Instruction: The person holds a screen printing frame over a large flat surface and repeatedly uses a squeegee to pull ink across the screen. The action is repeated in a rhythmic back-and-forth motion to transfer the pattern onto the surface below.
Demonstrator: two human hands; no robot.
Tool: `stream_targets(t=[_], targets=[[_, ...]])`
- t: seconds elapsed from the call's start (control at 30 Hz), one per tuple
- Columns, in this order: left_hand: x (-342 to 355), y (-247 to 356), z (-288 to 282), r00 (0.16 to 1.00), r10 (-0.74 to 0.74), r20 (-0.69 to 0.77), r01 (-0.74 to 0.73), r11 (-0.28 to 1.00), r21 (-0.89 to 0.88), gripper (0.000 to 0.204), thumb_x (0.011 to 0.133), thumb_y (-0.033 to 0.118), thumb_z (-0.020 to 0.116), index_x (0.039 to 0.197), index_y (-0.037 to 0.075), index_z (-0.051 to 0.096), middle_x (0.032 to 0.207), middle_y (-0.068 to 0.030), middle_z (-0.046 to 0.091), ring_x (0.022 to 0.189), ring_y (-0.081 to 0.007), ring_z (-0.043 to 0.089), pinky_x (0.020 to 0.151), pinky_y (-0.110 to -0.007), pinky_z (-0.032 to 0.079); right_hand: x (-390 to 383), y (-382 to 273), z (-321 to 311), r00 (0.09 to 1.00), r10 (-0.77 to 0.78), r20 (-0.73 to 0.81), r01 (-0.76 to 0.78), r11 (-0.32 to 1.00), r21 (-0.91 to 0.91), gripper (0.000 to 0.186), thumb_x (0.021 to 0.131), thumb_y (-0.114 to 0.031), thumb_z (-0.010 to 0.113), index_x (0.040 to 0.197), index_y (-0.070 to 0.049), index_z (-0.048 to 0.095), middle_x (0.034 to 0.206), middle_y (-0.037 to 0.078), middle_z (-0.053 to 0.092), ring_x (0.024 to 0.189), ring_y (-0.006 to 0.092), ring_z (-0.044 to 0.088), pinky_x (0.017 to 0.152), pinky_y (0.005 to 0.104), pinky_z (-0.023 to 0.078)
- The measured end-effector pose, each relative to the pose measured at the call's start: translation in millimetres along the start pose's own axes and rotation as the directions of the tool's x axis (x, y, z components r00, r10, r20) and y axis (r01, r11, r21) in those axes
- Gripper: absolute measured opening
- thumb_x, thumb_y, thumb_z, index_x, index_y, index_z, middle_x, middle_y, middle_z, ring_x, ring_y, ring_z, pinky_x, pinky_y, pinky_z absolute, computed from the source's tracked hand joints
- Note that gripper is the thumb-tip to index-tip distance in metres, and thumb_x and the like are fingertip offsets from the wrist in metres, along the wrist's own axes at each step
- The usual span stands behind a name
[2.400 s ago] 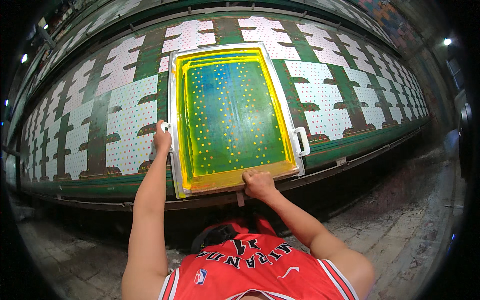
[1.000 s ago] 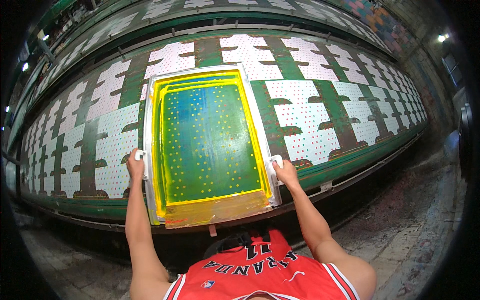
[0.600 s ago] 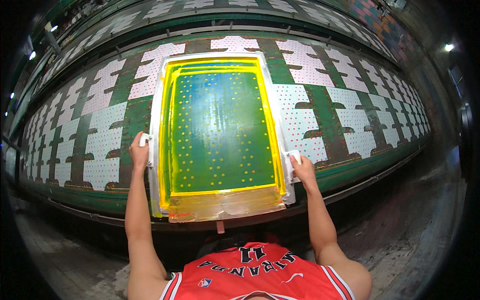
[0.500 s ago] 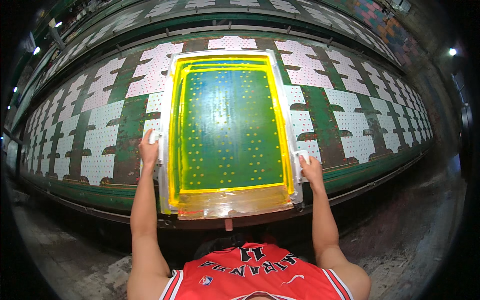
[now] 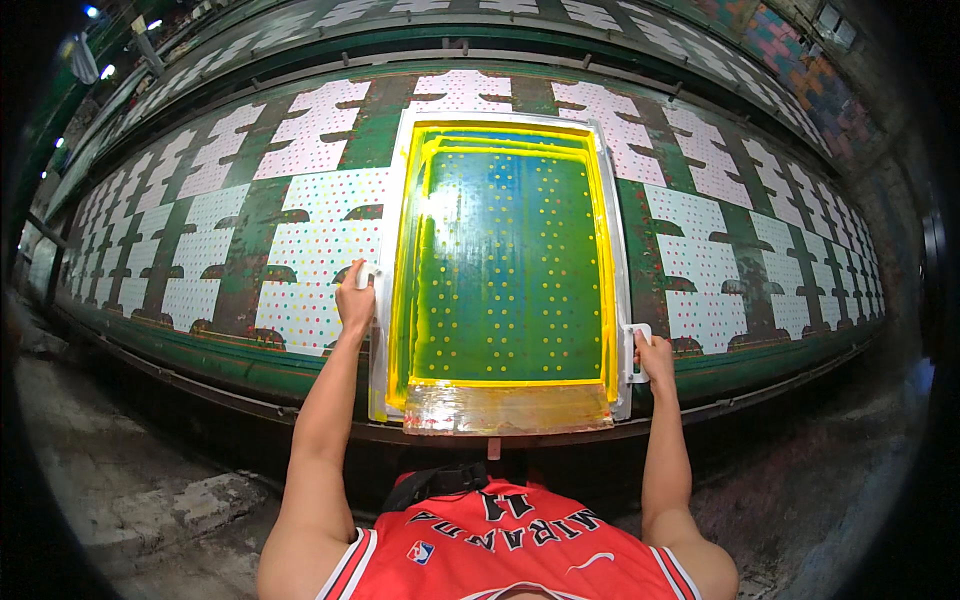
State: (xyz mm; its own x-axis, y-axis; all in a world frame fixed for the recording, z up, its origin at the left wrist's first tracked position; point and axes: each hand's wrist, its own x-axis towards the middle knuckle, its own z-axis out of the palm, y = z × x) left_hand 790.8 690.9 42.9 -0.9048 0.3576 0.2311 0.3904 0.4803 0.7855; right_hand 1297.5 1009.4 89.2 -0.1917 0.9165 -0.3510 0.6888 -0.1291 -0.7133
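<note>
A screen-printing frame with a green, dotted mesh and a silver metal rim lies over the long table in front of me. Yellow ink streaks run along the inside edges of the rim. My left hand is closed on the white handle at the left side. On the right side, lower down, my right hand wraps round the other white handle. Shiny brownish tape covers the near end of the mesh. White fabric pieces with coloured dots lie to the left of the frame.
The long green table carries rows of dotted white and pink fabric pieces on both sides. A metal rail runs along its near edge. Another long table with fabric pieces stands behind. Worn concrete floor shows at lower left.
The frame has shifted right along the table, with both hands still on its handles. A dotted white fabric piece, partly covered before, now shows more fully on the left.
</note>
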Motion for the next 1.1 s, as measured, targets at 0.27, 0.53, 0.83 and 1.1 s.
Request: stream_targets(t=[0.27,0.53,0.83,1.1], targets=[[-11,5,23,0.995,0.056,-0.076,-0.057,0.998,-0.014,0.052,0.080,0.006,0.070,0.132,0.012,0.065,0.101,-0.0229,0.073,0.086,-0.0338,0.073,0.076,-0.041,0.054,6,6,-23,1.000,0.005,-0.010,-0.006,0.999,-0.039,0.048,0.096,-0.044,0.065,0.089,0.003,0.066,0.079,0.010,0.068,0.067,0.0188,0.067,0.062,0.0344,0.051],[-20,25,33,0.994,-0.100,0.037,0.099,0.995,0.014,0.054,0.080,0.003,0.069,0.133,0.012,0.065,0.109,-0.0206,0.073,0.094,-0.0300,0.072,0.082,-0.039,0.055,17,14,-41,1.000,0.026,-0.017,-0.027,0.998,-0.052,0.049,0.097,-0.044,0.063,0.087,0.003,0.066,0.075,0.008,0.066,0.065,0.0179,0.066,0.063,0.0354,0.051],[-28,37,39,0.993,-0.106,0.042,0.106,0.994,0.011,0.054,0.081,0.004,0.068,0.134,0.011,0.064,0.114,-0.0180,0.073,0.097,-0.0284,0.073,0.084,-0.038,0.055,20,19,-50,1.000,-0.016,-0.005,0.015,0.998,-0.054,0.046,0.097,-0.041,0.064,0.089,0.004,0.067,0.075,0.007,0.067,0.061,0.0147,0.065,0.057,0.0321,0.050],[-29,31,45,0.994,-0.102,0.039,0.100,0.993,0.062,0.056,0.082,0.006,0.068,0.136,0.015,0.062,0.107,-0.0182,0.074,0.090,-0.0299,0.073,0.079,-0.040,0.054,30,32,-48,0.999,-0.043,0.027,0.046,0.992,-0.114,0.045,0.095,-0.041,0.066,0.097,0.004,0.069,0.082,0.014,0.072,0.067,0.0201,0.070,0.064,0.0363,0.053]])
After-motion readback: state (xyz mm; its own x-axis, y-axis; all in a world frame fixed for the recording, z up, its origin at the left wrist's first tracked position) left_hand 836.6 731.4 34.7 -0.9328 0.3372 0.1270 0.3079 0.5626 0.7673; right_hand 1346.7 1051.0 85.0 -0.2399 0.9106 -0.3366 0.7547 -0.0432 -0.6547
